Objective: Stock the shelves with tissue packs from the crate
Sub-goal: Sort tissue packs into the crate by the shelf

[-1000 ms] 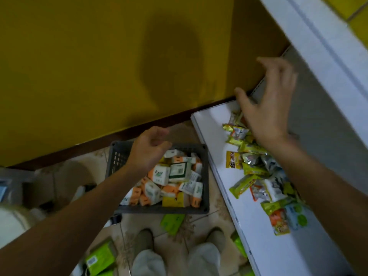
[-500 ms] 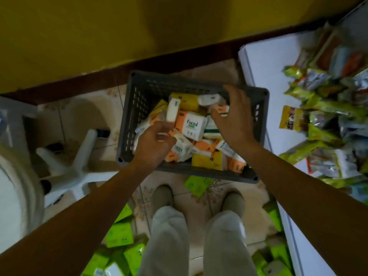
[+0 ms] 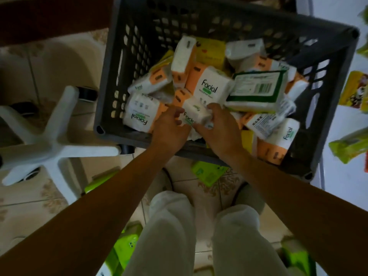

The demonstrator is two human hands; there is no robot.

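A dark grey slotted crate (image 3: 107, 80) stands on the tiled floor in front of me, heaped with several white-and-orange "Facial" tissue packs (image 3: 211, 86) and one green-bordered pack (image 3: 258, 90). Both hands are inside the crate at its near edge. My left hand (image 3: 169, 130) and my right hand (image 3: 219, 128) grip the same small "Facial" tissue pack (image 3: 194, 114) from either side, fingers curled round its ends. Part of that pack is hidden under my fingers.
The white shelf (image 3: 338, 126) runs along the right with yellow and green snack packets (image 3: 350, 148) on it. A white chair base (image 3: 53, 142) with castors stands at the left. Green packs (image 3: 207, 174) lie on the floor by my legs.
The view has dropped closer over the crate. My right hand came down from the shelf into the crate, and both hands have closed together on one tissue pack at the near edge.
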